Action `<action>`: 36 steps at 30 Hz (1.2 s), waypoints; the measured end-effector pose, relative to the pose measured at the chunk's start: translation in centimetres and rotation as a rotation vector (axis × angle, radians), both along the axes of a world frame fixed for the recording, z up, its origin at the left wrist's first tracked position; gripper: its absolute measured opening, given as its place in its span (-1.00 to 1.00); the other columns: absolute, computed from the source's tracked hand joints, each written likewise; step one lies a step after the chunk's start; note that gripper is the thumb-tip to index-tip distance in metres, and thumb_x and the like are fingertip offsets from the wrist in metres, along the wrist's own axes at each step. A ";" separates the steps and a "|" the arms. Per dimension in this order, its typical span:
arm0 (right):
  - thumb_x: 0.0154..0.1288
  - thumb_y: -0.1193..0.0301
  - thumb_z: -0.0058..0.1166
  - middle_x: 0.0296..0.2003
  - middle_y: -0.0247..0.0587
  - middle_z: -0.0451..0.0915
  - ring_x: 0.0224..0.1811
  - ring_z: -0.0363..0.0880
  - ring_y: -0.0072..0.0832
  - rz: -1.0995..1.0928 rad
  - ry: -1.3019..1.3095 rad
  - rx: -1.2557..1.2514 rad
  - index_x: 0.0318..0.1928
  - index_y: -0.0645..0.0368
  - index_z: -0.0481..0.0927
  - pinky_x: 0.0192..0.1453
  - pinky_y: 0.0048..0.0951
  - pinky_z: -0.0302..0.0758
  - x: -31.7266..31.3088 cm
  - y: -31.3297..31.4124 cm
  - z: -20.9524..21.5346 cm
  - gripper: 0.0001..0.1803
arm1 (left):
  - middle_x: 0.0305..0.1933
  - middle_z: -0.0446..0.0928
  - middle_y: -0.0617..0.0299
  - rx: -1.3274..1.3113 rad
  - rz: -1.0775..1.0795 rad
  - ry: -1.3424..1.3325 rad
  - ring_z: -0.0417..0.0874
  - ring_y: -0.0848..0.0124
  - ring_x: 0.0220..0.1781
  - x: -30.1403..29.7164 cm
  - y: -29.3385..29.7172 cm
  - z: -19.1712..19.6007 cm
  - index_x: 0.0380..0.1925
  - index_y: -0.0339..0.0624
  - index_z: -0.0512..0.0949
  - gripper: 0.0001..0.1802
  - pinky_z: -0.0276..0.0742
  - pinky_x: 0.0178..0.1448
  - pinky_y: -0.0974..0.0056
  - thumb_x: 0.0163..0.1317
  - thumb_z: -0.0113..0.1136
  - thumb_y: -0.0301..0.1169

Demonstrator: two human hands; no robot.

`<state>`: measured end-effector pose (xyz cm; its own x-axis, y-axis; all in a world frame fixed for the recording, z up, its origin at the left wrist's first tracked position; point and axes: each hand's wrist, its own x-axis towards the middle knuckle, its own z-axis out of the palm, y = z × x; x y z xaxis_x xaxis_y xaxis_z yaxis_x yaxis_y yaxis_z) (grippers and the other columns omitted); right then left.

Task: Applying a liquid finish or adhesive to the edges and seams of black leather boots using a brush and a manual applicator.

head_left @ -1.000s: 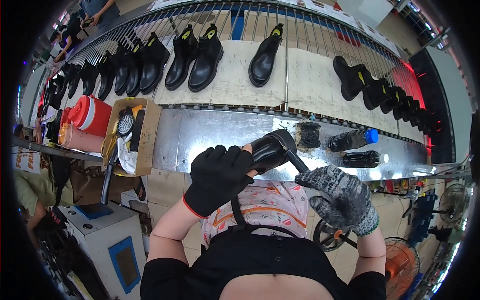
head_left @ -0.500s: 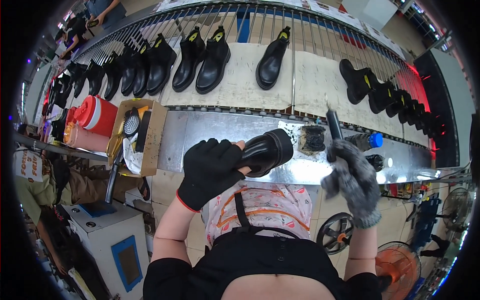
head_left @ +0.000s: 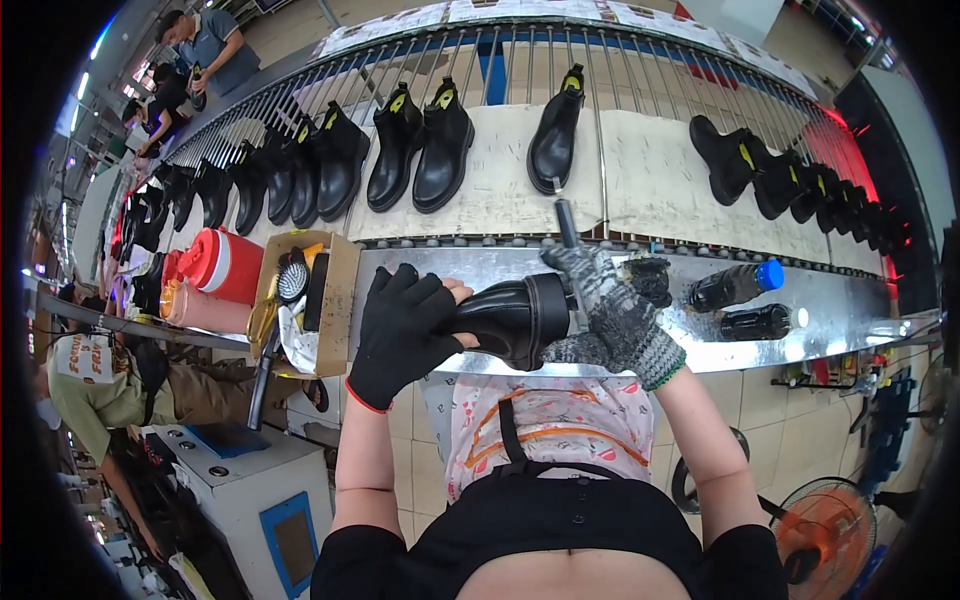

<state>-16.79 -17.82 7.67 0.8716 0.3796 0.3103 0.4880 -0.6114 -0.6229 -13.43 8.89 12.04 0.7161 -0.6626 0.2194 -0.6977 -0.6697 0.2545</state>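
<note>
A glossy black boot [head_left: 500, 318] lies on its side over the near edge of the metal bench, its sole edge toward the right. My left hand [head_left: 408, 325], in a black fingerless glove, is closed around the boot. My right hand [head_left: 615, 315], in a grey knitted glove, is at the sole end and grips a black-handled tool [head_left: 567, 222]. The tool's pale upper tip points away from me; its lower end is hidden by the hand and boot. Just beyond the right hand sits a black-stained pad [head_left: 650, 278], partly covered.
Two dark bottles, one blue-capped [head_left: 730, 285] and one white-capped [head_left: 760, 322], lie on the bench at right. A cardboard box [head_left: 340, 300] of brushes and a red jug [head_left: 225, 272] stand left. Beyond, black boots [head_left: 445, 150] line a conveyor [head_left: 650, 160]. Other people [head_left: 215, 55] are far left.
My right hand has moved left from beside the bottles to the boot's sole, bringing the tool along. My left hand still holds the boot, now turned more level. The view has shifted slightly.
</note>
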 end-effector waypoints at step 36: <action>0.29 0.33 0.02 -0.25 -0.19 0.56 -0.23 0.58 -0.43 -0.583 0.358 0.571 0.07 0.30 0.45 -0.23 -0.47 0.53 -8.5 -3.7 -11.3 -0.60 | -0.45 0.61 -0.01 0.024 0.831 0.113 0.66 0.06 -0.37 5.9 3.9 -6.4 0.29 0.01 0.17 -0.20 0.51 -0.31 0.09 0.08 0.20 0.03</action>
<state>-25.30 -21.50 -3.67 0.9588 -0.2839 -0.0114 -0.0859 -0.2514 -0.9641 -7.58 12.81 5.66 0.9901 0.0873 0.1097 0.0546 -0.9608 0.2720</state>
